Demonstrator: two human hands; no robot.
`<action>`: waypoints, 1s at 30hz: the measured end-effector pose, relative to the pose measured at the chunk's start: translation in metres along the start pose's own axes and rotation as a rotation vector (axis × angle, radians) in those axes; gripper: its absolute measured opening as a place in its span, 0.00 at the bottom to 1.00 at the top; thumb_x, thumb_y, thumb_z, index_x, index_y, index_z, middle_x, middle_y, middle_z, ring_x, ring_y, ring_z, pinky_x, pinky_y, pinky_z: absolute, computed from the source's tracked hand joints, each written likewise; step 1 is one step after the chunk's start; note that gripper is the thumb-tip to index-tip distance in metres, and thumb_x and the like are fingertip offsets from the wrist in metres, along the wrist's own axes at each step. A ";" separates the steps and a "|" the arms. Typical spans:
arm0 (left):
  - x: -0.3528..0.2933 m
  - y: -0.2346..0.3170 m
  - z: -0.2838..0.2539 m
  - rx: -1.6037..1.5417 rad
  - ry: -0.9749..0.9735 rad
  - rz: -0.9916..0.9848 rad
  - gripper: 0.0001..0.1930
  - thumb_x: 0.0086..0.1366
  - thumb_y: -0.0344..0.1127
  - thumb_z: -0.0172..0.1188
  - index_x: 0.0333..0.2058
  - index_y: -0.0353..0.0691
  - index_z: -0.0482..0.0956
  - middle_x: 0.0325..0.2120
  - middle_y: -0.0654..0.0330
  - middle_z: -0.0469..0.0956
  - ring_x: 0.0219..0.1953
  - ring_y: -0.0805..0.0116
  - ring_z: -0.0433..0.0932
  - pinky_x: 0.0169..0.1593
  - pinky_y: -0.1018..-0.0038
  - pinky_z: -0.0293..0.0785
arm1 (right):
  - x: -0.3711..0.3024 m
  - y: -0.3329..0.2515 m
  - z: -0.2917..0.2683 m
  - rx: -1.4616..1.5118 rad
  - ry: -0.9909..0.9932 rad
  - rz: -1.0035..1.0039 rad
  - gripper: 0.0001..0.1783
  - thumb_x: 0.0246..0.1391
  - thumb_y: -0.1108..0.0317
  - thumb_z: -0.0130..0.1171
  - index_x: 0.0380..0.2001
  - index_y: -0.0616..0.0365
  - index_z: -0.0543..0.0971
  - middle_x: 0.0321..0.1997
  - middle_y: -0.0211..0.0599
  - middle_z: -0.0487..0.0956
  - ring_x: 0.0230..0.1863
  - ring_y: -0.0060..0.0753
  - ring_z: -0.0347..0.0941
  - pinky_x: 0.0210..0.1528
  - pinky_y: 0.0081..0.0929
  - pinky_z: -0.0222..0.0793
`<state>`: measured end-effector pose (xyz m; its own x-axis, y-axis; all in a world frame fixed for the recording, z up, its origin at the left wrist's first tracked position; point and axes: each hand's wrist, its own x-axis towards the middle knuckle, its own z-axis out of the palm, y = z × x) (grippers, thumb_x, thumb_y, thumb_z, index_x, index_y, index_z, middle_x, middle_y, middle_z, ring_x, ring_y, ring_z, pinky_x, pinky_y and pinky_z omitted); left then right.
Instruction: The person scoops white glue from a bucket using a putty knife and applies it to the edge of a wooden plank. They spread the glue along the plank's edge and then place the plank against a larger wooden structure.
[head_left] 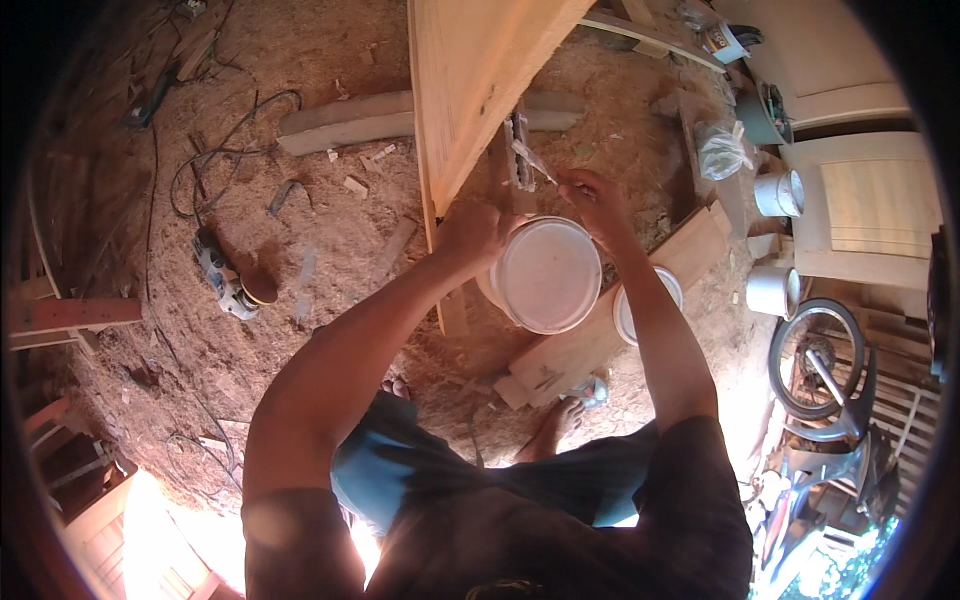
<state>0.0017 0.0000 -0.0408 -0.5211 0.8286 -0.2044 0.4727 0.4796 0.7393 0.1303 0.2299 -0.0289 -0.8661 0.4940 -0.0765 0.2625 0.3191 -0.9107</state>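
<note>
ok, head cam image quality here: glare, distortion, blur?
Head view: heavy fisheye, the wooden panel bows toward the dark rim; warm cast overall; sunlight blows out the lower-left corner; the white bucket is bright but readable; left hand and right hand are fairly sharp, the edges soft.

Under my left grip (470,232) I see a smooth, matt white plastic bucket (545,275); above it the pale wooden panel (470,80) looks bare and sanded, over a rough sawdust-covered floor (330,250).
</note>
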 end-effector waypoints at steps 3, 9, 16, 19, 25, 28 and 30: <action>-0.002 0.002 -0.007 0.020 -0.026 0.025 0.33 0.80 0.62 0.54 0.31 0.35 0.88 0.20 0.43 0.80 0.24 0.43 0.82 0.35 0.49 0.75 | -0.015 0.017 -0.024 -0.157 -0.038 -0.032 0.19 0.67 0.66 0.71 0.57 0.63 0.87 0.41 0.33 0.88 0.43 0.24 0.80 0.51 0.28 0.77; -0.003 0.015 -0.011 0.065 -0.026 0.043 0.37 0.80 0.62 0.53 0.26 0.30 0.86 0.22 0.38 0.81 0.28 0.37 0.83 0.39 0.45 0.78 | -0.046 0.041 -0.065 -0.137 -0.019 0.185 0.15 0.72 0.65 0.63 0.55 0.62 0.87 0.38 0.36 0.88 0.35 0.22 0.81 0.40 0.26 0.78; -0.002 0.004 -0.009 -0.096 0.005 0.062 0.33 0.79 0.59 0.56 0.28 0.32 0.88 0.21 0.41 0.81 0.27 0.40 0.84 0.36 0.48 0.79 | -0.005 -0.039 -0.038 -0.270 0.026 -0.048 0.15 0.75 0.68 0.59 0.55 0.67 0.85 0.36 0.36 0.88 0.34 0.22 0.83 0.39 0.24 0.79; -0.007 0.016 -0.020 -0.054 -0.109 -0.021 0.31 0.78 0.58 0.58 0.31 0.32 0.88 0.24 0.42 0.83 0.29 0.43 0.86 0.37 0.50 0.81 | -0.014 -0.043 -0.040 -0.425 -0.039 -0.096 0.15 0.74 0.69 0.59 0.56 0.67 0.85 0.37 0.38 0.89 0.36 0.26 0.86 0.40 0.26 0.80; -0.034 0.036 -0.048 0.157 -0.270 -0.024 0.24 0.77 0.55 0.61 0.40 0.36 0.88 0.25 0.47 0.84 0.32 0.48 0.87 0.40 0.52 0.81 | -0.048 -0.054 -0.038 -0.281 -0.084 0.061 0.15 0.74 0.68 0.60 0.54 0.65 0.86 0.34 0.36 0.88 0.34 0.24 0.85 0.37 0.25 0.78; -0.052 0.041 -0.044 0.218 -0.265 0.051 0.25 0.76 0.56 0.62 0.40 0.35 0.88 0.27 0.47 0.85 0.35 0.45 0.88 0.43 0.51 0.83 | -0.035 -0.061 -0.031 -0.302 -0.061 -0.011 0.14 0.74 0.66 0.60 0.52 0.63 0.87 0.33 0.33 0.87 0.31 0.22 0.83 0.34 0.23 0.75; -0.060 0.043 -0.047 0.248 -0.264 0.080 0.26 0.75 0.57 0.63 0.40 0.35 0.88 0.29 0.46 0.86 0.37 0.43 0.89 0.45 0.51 0.84 | -0.026 -0.074 -0.022 -0.307 -0.045 -0.032 0.13 0.75 0.65 0.60 0.52 0.62 0.87 0.32 0.31 0.86 0.30 0.20 0.81 0.32 0.22 0.74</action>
<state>0.0203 -0.0422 0.0334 -0.2895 0.8966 -0.3351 0.6793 0.4391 0.5879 0.1433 0.2113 0.0497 -0.8924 0.4452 -0.0737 0.3447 0.5672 -0.7480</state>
